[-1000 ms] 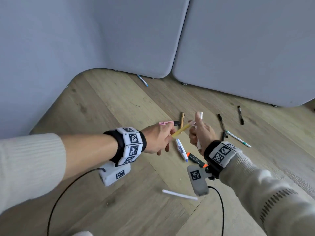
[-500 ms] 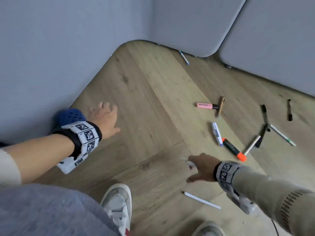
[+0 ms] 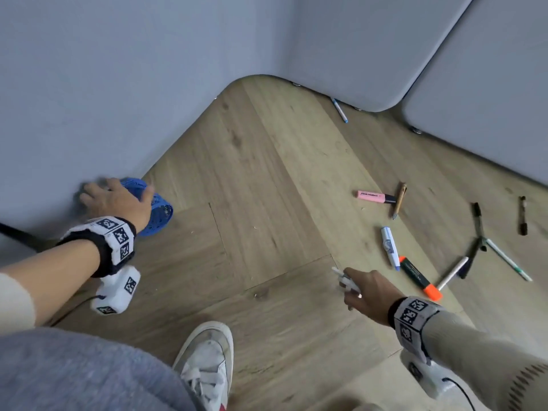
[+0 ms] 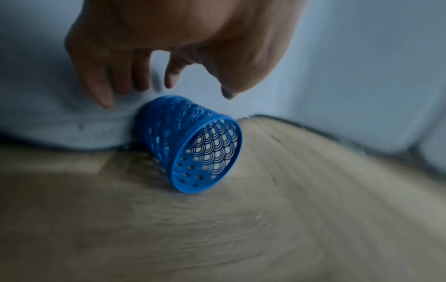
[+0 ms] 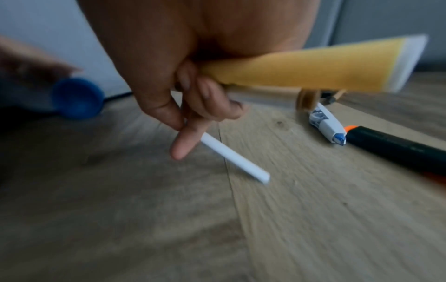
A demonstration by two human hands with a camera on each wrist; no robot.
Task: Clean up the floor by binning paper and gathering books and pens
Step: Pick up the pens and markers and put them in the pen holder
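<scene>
A blue mesh pen cup [image 4: 193,145] lies on its side against the grey wall [image 3: 89,84], mouth toward the room. My left hand [image 4: 166,76] hovers just over the pen cup [image 3: 160,209] with fingers spread, not touching it. My right hand [image 5: 193,114] grips a thick yellow pen [image 5: 301,70] in its curled fingers and pinches a thin white pen [image 5: 234,158]. In the head view the right hand [image 3: 355,289] is low over the wooden floor, white pen ends [image 3: 344,280] sticking out to the left.
Loose pens lie right of the right hand: a pink highlighter [image 3: 375,197], a wooden pen [image 3: 399,200], a white-blue pen [image 3: 390,247], an orange-capped marker [image 3: 418,277], and several thin pens [image 3: 508,264]. A blue pen [image 3: 339,109] lies by the grey panels. My white shoe [image 3: 207,366] is below.
A second ago the hands met over the pens around the yellow pen. The left hand has since swung left to the blue cup. The right hand keeps its pens low.
</scene>
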